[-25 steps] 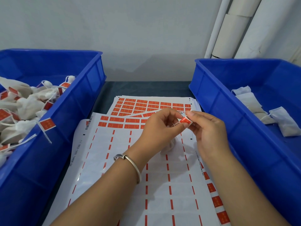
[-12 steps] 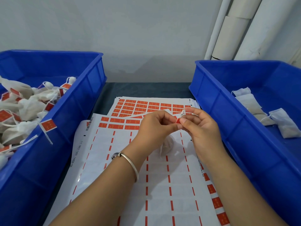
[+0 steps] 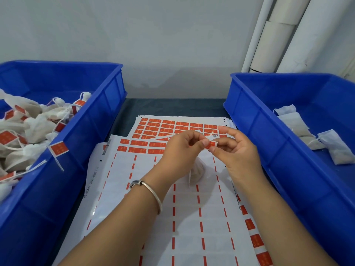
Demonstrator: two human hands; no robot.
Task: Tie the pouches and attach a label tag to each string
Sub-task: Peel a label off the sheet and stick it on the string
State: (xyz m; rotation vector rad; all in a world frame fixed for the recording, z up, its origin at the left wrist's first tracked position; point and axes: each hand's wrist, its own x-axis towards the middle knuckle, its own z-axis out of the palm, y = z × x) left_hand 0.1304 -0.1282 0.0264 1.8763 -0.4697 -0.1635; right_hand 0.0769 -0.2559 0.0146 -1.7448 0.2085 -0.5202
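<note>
Left hand (image 3: 179, 150): grip pinching the orange label tag (image 3: 211, 144).
Right hand (image 3: 237, 151): grip pinching the same tag.
Pouch (image 3: 196, 170): hanging at 6 o'clock beneath the hands.

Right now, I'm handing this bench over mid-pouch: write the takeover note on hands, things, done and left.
Left hand: pinches one end of the orange label tag.
Right hand: pinches the tag's other end; the string sticks up beside it.
The pouch hangs below the hands over the label sheets.
Done: the left bin holds many tied, tagged pouches.
Left: finish pressing this tag, drop the pouch left, then do the untagged pouches in the right bin.
</note>
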